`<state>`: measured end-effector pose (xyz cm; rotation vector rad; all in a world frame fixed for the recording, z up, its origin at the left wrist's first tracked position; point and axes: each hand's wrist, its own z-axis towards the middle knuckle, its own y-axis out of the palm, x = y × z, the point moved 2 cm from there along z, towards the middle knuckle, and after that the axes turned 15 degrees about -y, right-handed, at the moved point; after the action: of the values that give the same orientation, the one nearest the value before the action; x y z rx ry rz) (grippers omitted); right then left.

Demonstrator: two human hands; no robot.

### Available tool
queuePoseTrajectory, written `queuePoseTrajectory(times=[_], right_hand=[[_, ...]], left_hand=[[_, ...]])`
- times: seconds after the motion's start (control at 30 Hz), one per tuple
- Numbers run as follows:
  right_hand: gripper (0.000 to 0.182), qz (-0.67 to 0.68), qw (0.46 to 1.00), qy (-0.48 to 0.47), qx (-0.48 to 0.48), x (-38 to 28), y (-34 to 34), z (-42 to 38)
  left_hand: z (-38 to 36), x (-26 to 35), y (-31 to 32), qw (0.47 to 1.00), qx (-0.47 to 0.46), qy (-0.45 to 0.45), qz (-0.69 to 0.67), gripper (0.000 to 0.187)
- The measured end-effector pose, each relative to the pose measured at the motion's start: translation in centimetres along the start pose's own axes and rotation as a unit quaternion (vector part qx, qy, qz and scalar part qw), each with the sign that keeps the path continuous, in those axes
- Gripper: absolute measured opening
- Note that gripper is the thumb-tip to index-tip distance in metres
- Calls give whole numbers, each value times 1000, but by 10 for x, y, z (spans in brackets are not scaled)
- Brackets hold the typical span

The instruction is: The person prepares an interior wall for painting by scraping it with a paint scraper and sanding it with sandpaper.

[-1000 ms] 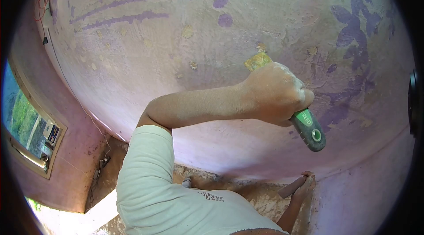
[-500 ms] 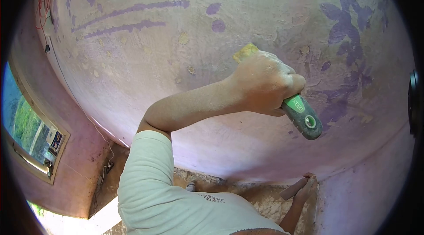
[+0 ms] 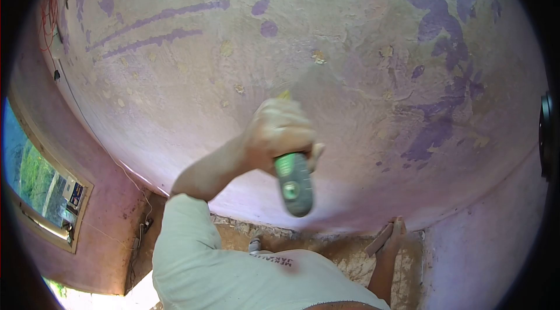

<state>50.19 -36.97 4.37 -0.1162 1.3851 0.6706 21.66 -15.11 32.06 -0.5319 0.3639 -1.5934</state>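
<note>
My left hand (image 3: 280, 132) is wrapped round a scraper (image 3: 296, 188) with a black and green handle, in front of the painted wall (image 3: 350, 111). The handle end points down toward me; a bit of yellowish blade shows above my knuckles, and motion blurs both hand and tool. Low on the right, my right hand (image 3: 397, 235) is closed on a flat brownish piece (image 3: 379, 240) near the foot of the wall. I cannot make out what kind of thing that piece is.
Purple leaf shapes (image 3: 443, 24) and chipped patches (image 3: 318, 56) mark the wall. At left are a window (image 3: 44, 176), a hanging red cable (image 3: 51, 9) and a cord along the corner. The dusty floor (image 3: 344, 263) lies below.
My left hand has swung down and to the left with the scraper, whose handle now points more steeply downward. The view has shifted slightly. My right hand still grips the flat piece.
</note>
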Motion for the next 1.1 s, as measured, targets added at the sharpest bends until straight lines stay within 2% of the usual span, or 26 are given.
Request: queuePoseTrajectory(times=[0.03,0.07,0.17,0.23,0.3,0.37,0.47,0.57,0.63,0.67,0.7,0.73,0.77,0.83,0.9,0.97,1.03,1.1], right_hand=[[22,24,997,72,17,3,9,-9],[19,30,994,104,5,14,12,-18],[12,92,976,196,-35,49,25,-46],[11,115,953,249,-125,51,32,-64],[13,111,914,323,-221,43,41,-69],[16,78,846,422,-318,21,49,-72],[14,61,751,499,-429,27,53,-66],[10,-203,745,316,-550,14,80,-39],[23,-184,801,123,-557,-34,125,-19],[24,-152,848,-20,-508,-62,145,-12],[25,-118,873,-161,-445,-90,162,-8],[25,-81,872,-283,-391,-115,178,-8],[25,-47,854,-400,-329,-137,194,-8],[24,-57,761,-615,-198,-162,233,-3],[26,-132,664,-724,-131,-177,271,5],[33,-161,621,-764,-67,-175,305,10],[36,-151,627,-763,-41,-168,334,15],[38,-198,649,-733,-37,-153,350,6]], left_hand=[[-22,3,-2,998,29,-52,-33,25],[-47,1,1,986,67,-116,-102,26],[-141,-15,24,905,146,-323,-235,30],[-204,-18,42,815,206,-475,-262,34],[-245,-5,42,661,232,-583,-411,34],[-266,10,32,595,284,-628,-413,33],[-283,21,13,556,337,-646,-400,31],[-306,10,-1,612,343,-589,-401,31],[-299,6,-13,629,349,-579,-384,30],[-297,2,-18,642,355,-576,-361,29],[-296,-3,-23,655,358,-573,-337,29],[-301,-11,-28,685,347,-556,-318,29],[-301,-17,-32,699,345,-545,-309,29],[-298,-30,-40,724,339,-522,-296,29],[-300,-43,-52,765,320,-485,-279,27],[-288,-49,-71,819,272,-423,-277,27],[-290,-58,-84,798,265,-419,-342,28],[-289,-69,-98,783,253,-407,-396,28]])
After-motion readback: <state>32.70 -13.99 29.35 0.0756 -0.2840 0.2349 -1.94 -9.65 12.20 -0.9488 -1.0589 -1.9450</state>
